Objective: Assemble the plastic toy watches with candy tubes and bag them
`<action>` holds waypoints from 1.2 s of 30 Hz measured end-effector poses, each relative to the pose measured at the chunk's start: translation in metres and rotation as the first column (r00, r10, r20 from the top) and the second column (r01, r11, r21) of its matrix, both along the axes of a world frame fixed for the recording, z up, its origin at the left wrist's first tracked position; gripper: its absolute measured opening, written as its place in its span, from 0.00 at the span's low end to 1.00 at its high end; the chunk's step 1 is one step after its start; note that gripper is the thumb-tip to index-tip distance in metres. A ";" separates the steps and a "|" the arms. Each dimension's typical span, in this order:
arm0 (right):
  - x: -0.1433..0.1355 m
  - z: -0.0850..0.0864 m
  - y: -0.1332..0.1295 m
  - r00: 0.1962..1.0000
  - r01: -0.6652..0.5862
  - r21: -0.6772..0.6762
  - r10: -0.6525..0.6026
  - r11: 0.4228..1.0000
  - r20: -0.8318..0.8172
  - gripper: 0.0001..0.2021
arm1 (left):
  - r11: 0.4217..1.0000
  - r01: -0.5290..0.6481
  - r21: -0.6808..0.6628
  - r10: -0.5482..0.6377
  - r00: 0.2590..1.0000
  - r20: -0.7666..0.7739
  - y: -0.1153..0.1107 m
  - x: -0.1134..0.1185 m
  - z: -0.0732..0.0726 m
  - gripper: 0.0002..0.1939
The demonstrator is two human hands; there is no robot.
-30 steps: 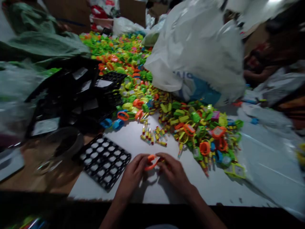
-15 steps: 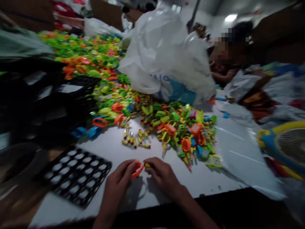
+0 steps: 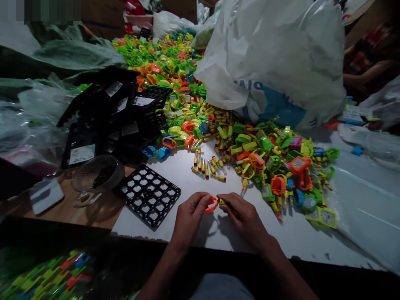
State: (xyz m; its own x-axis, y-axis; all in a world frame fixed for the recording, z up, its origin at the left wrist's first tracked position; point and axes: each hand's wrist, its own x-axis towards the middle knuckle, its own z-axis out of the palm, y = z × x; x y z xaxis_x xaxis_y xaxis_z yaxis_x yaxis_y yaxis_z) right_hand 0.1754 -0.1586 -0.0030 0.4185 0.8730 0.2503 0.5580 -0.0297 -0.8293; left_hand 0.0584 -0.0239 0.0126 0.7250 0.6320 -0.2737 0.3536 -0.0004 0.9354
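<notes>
Over the front of the white table (image 3: 187,175), my left hand (image 3: 189,216) pinches an orange toy watch (image 3: 212,206) by its looped band. Close against the watch's right side, my right hand (image 3: 245,214) grips a small yellow piece (image 3: 221,201), mostly covered by the fingers; it resembles the yellow ends of the small candy-filled tubes (image 3: 204,167) lying beyond my hands. Whether the piece touches the watch I cannot tell. A black grid tray (image 3: 152,196) with square openings lies left of my left hand.
Mixed bright toy watches (image 3: 275,154) and tubes are heaped behind and right. A large white plastic bag (image 3: 271,54) stands on the heap. Black trays with labels (image 3: 121,112) are stacked at left, near a clear plastic bowl (image 3: 98,177). A person's arm (image 3: 371,75) shows at far right.
My view has turned left, so the table's contents and my hands sit further right in the picture. Both hands keep hold of the orange watch and the yellow piece.
</notes>
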 end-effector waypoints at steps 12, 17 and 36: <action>-0.009 -0.008 0.003 0.940 0.046 -0.089 -0.013 0.995 0.340 0.18 | 0.995 -0.008 0.101 0.015 0.998 -0.066 -0.002 -0.002 -0.007 0.18; -0.018 -0.013 0.005 0.731 0.098 -0.105 0.000 0.990 0.683 0.14 | 0.993 0.004 0.116 0.017 0.984 -0.179 -0.002 -0.005 -0.009 0.20; 0.103 0.019 -0.052 0.406 0.591 0.111 -0.414 0.799 0.815 0.24 | 0.692 -0.058 0.720 0.378 0.878 -0.292 0.119 0.029 0.014 0.19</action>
State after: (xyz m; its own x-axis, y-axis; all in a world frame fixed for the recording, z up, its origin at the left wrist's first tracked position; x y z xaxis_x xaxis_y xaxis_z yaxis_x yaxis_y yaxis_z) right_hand 0.2787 -0.2103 0.0162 0.5115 0.6336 0.5804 0.7869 -0.6167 -0.0201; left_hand 0.0869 0.0949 0.0265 0.4703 0.8797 0.0708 0.7543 -0.4423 0.4851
